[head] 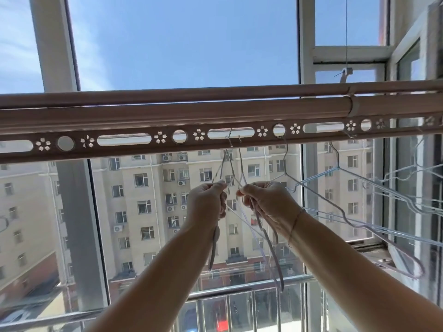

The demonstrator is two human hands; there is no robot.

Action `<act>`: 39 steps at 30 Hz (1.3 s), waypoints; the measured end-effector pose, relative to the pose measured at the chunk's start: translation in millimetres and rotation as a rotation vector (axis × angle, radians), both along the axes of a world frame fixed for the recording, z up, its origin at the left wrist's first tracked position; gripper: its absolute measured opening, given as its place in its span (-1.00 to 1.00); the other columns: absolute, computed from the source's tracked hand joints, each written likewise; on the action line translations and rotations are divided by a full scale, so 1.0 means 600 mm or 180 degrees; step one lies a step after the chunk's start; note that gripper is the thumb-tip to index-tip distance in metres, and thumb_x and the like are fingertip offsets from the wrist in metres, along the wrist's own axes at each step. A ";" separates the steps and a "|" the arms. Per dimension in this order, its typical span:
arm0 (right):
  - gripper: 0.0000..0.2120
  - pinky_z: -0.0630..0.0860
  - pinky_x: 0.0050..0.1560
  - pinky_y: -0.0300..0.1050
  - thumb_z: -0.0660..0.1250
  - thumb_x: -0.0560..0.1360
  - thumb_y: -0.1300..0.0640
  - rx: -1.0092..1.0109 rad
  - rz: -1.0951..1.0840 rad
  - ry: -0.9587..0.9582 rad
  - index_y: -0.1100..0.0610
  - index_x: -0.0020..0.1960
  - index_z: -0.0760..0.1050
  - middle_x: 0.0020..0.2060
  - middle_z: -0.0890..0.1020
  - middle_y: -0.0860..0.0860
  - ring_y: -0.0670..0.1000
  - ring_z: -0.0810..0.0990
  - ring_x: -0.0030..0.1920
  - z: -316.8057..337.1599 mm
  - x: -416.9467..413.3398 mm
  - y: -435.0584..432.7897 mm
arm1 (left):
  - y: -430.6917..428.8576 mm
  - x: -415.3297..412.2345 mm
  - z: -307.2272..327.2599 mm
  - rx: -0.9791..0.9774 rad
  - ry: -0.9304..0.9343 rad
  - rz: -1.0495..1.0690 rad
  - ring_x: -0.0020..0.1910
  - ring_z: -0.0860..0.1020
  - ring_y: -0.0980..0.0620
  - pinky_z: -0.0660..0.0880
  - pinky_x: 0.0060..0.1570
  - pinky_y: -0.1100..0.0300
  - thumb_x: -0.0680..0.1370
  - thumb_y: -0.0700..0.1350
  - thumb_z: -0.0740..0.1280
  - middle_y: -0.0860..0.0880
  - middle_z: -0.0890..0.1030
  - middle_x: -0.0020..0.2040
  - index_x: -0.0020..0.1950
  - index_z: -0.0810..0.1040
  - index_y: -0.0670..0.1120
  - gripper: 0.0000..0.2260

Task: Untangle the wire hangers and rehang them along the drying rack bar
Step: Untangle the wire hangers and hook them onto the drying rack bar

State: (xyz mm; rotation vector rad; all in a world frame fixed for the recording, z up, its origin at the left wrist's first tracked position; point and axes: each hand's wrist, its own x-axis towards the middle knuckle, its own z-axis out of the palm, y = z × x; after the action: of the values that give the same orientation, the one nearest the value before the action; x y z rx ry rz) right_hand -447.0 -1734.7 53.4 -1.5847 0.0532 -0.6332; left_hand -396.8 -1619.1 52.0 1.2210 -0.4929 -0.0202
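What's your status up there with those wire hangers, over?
Left hand and right hand both pinching the tangled hangers. Hooks caught in a slot of the rack bar, not yet separated. More hangers crowd the right side.

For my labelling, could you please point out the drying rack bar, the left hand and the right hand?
drying rack bar (167, 112): head view, bare rounded tube.
left hand (206, 202): head view, middle of hand.
right hand (268, 204): head view, middle of hand.
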 end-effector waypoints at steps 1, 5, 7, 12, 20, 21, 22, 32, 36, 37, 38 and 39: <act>-0.85 0.31 -0.44 -0.25 0.32 0.45 0.26 -0.0006 -0.0001 -0.0002 0.32 -0.23 0.58 -0.47 0.52 0.07 -0.02 0.37 -0.45 0.000 0.002 -0.001 | -0.001 0.003 0.003 0.0027 0.0055 -0.0045 -0.69 0.24 0.16 0.15 -0.65 0.40 0.57 -0.22 0.22 0.06 0.34 -0.62 -0.24 0.46 -0.18 -0.81; -0.85 0.31 -0.48 -0.26 0.33 0.45 0.25 -0.0040 -0.0078 0.0025 0.28 -0.25 0.58 -0.51 0.51 0.03 -0.04 0.36 -0.49 0.000 0.005 -0.004 | -0.001 0.012 0.007 0.0051 0.0262 -0.0312 -0.70 0.22 0.18 0.12 -0.66 0.43 0.59 -0.21 0.18 0.07 0.33 -0.62 -0.21 0.47 -0.16 -0.81; -0.84 0.28 -0.46 -0.23 0.33 0.45 0.26 0.0041 -0.0102 0.0037 0.28 -0.28 0.57 -0.54 0.51 0.03 -0.03 0.34 -0.49 0.003 0.008 -0.005 | 0.000 0.012 0.002 0.0017 0.0295 -0.0418 -0.71 0.22 0.19 0.11 -0.68 0.45 0.60 -0.21 0.15 0.08 0.32 -0.62 -0.19 0.46 -0.16 -0.80; -0.84 0.24 -0.41 -0.15 0.34 0.45 0.28 0.0254 -0.0158 0.0007 0.34 -0.27 0.56 -0.51 0.50 0.09 0.03 0.34 -0.44 0.018 0.018 -0.007 | 0.004 0.004 -0.014 0.0148 0.0294 -0.0492 -0.71 0.21 0.17 0.11 -0.67 0.45 0.59 -0.21 0.18 0.06 0.32 -0.62 -0.20 0.45 -0.18 -0.82; -0.85 0.31 -0.57 -0.35 0.33 0.45 0.24 0.0012 -0.0217 0.0045 0.32 -0.22 0.58 -0.46 0.53 0.08 -0.07 0.39 -0.51 0.023 0.011 -0.005 | 0.020 0.009 -0.024 0.0238 0.0274 -0.0558 -0.73 0.19 0.16 0.11 -0.66 0.48 0.59 -0.22 0.17 0.04 0.31 -0.63 -0.21 0.44 -0.19 -0.81; -0.85 0.31 -0.58 -0.35 0.33 0.45 0.25 0.0020 -0.0217 0.0034 0.33 -0.22 0.58 -0.46 0.53 0.08 -0.09 0.39 -0.53 0.021 0.011 -0.004 | 0.023 0.007 -0.024 0.0263 0.0255 -0.0525 -0.72 0.19 0.16 0.10 -0.66 0.47 0.59 -0.22 0.17 0.04 0.31 -0.62 -0.20 0.45 -0.19 -0.81; -0.85 0.31 -0.58 -0.35 0.33 0.45 0.25 0.0032 -0.0214 0.0017 0.34 -0.21 0.58 -0.46 0.53 0.08 -0.10 0.40 -0.54 0.021 0.011 -0.003 | 0.025 0.006 -0.023 0.0289 0.0239 -0.0497 -0.72 0.19 0.16 0.10 -0.66 0.47 0.59 -0.22 0.17 0.04 0.31 -0.62 -0.20 0.46 -0.19 -0.82; -0.83 0.32 -0.47 -0.25 0.32 0.46 0.27 0.0175 -0.0137 -0.0003 0.40 -0.19 0.55 -0.44 0.51 0.13 -0.01 0.37 -0.47 0.028 0.005 0.012 | 0.034 -0.004 -0.021 0.0435 0.0160 -0.0346 -0.72 0.21 0.15 0.11 -0.67 0.44 0.58 -0.21 0.20 0.03 0.33 -0.61 -0.20 0.48 -0.20 -0.82; -0.82 0.26 -0.62 -0.37 0.29 0.48 0.27 0.0340 -0.0080 0.0087 0.42 -0.16 0.54 -0.44 0.49 0.10 -0.10 0.34 -0.58 0.033 -0.002 0.016 | 0.035 -0.009 -0.028 0.0286 0.0169 -0.0442 -0.71 0.20 0.15 0.11 -0.65 0.46 0.58 -0.22 0.18 0.02 0.30 -0.60 -0.22 0.46 -0.20 -0.81; -0.83 0.25 -0.63 -0.37 0.29 0.48 0.27 0.0370 -0.0061 0.0093 0.40 -0.18 0.54 -0.44 0.48 0.10 -0.11 0.33 -0.59 0.034 -0.003 0.016 | 0.035 -0.008 -0.029 0.0259 0.0172 -0.0473 -0.72 0.20 0.15 0.12 -0.64 0.47 0.59 -0.23 0.18 0.02 0.30 -0.61 -0.22 0.46 -0.20 -0.80; -0.83 0.25 -0.62 -0.37 0.29 0.47 0.28 0.0398 -0.0045 0.0097 0.40 -0.19 0.54 -0.45 0.48 0.10 -0.10 0.32 -0.58 0.033 -0.003 0.018 | 0.035 -0.008 -0.030 0.0228 0.0175 -0.0494 -0.72 0.20 0.15 0.12 -0.64 0.48 0.59 -0.23 0.17 0.02 0.30 -0.61 -0.22 0.46 -0.20 -0.80; -0.83 0.24 -0.60 -0.36 0.29 0.47 0.28 0.0425 -0.0035 0.0103 0.40 -0.19 0.54 -0.45 0.48 0.10 -0.08 0.32 -0.55 0.033 -0.003 0.019 | 0.035 -0.008 -0.032 0.0192 0.0174 -0.0503 -0.72 0.20 0.16 0.12 -0.64 0.48 0.59 -0.23 0.17 0.03 0.30 -0.61 -0.23 0.46 -0.20 -0.79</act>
State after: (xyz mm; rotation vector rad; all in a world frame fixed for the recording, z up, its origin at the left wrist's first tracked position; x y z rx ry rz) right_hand -448.7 -1723.2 73.0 -1.4666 0.1260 -0.6007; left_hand -401.5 -1598.3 33.1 1.2347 -0.5431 -0.2038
